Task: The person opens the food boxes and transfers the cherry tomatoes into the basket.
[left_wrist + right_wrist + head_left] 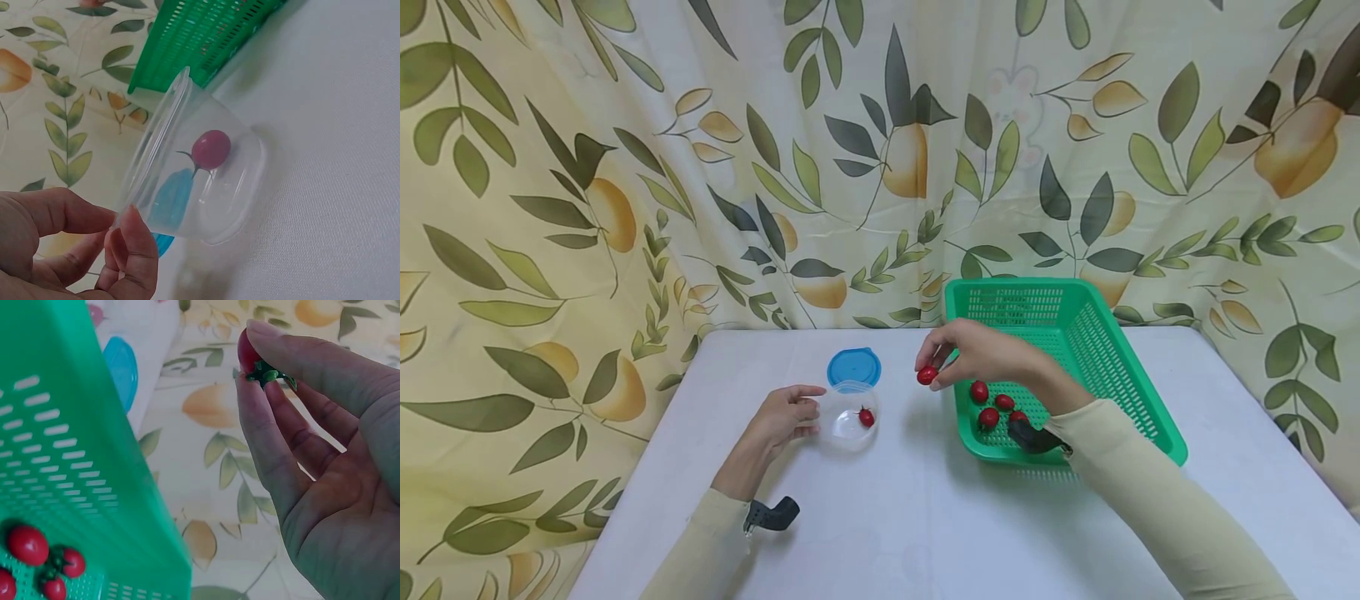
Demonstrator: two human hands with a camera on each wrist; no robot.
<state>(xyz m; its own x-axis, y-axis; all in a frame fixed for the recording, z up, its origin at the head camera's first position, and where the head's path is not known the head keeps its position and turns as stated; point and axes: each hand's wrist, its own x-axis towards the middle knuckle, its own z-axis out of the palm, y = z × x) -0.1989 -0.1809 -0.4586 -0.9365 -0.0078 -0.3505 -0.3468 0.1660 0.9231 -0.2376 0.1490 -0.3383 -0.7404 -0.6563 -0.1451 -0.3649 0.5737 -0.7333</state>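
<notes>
Between thumb and fingertips my right hand (pixel 973 352) pinches a red cherry tomato (pixel 927 376), held up just left of the green basket. The tomato's green stem (pixel 270 375) shows in the right wrist view. A clear plastic container (pixel 240 181) stands on the table, with one cherry tomato (pixel 867 417) inside. At its left side my left hand (pixel 784 419) pinches the rim between thumb and fingers. Several more cherry tomatoes (pixel 28 545) lie in the near left part of the green basket (pixel 1150 408); my right forearm partly covers that area in the head view.
Just behind the container a blue lid (pixel 853 367) lies on the white-covered table (pixel 865 533). A leaf-and-fruit patterned curtain (pixel 715 208) hangs along the back and sides. Each wrist wears a black strap with a camera mount (pixel 775 513).
</notes>
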